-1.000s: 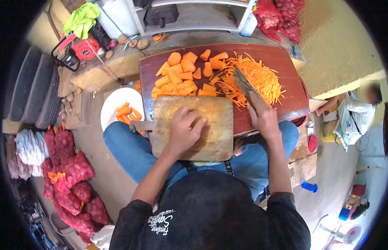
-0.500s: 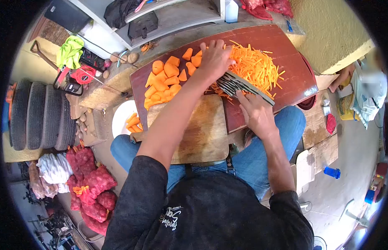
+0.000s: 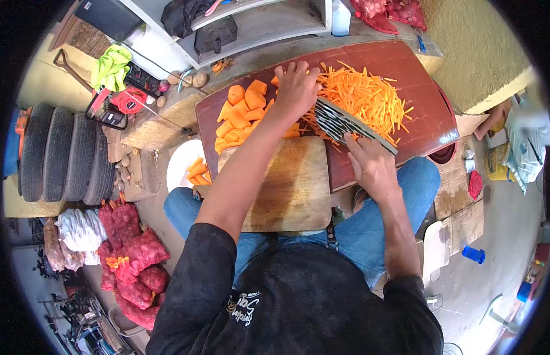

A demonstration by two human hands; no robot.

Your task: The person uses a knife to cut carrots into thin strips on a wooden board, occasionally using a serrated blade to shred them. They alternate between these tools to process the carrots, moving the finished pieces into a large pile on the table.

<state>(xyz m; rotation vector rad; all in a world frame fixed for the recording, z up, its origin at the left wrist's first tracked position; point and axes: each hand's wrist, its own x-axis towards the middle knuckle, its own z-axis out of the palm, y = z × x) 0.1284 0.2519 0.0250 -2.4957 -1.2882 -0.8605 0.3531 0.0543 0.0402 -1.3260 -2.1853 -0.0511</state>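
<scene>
Orange strips (image 3: 372, 97) are sitting in a loose heap on the right half of the red table (image 3: 429, 115), and right against the heap's near side the blade (image 3: 340, 121) is slanting, broad and dark-striped. Now the right hand (image 3: 372, 165): it's gripping that blade at its near edge, fingers bent and closing on it. Over at the blade's far left end, the left hand (image 3: 298, 89) is reaching across, fingers parted and curling down beside the heap; its underside is hiding from us, so whether it's holding anything, I can't tell. Left of it, chunks (image 3: 233, 118) are crowding the table, the forearm (image 3: 245, 160) covering some. Nearer the body, the stained wooden board (image 3: 287, 189) is lying above the jeans (image 3: 417, 186). Past the left knee, a white dish (image 3: 177, 165) is holding slim carrots (image 3: 198, 170). Farther out, tyres (image 3: 80, 157) are standing in a row, red sacks (image 3: 136, 254) are bulging below them, and a shelf (image 3: 281, 32) is rising beyond the table.
</scene>
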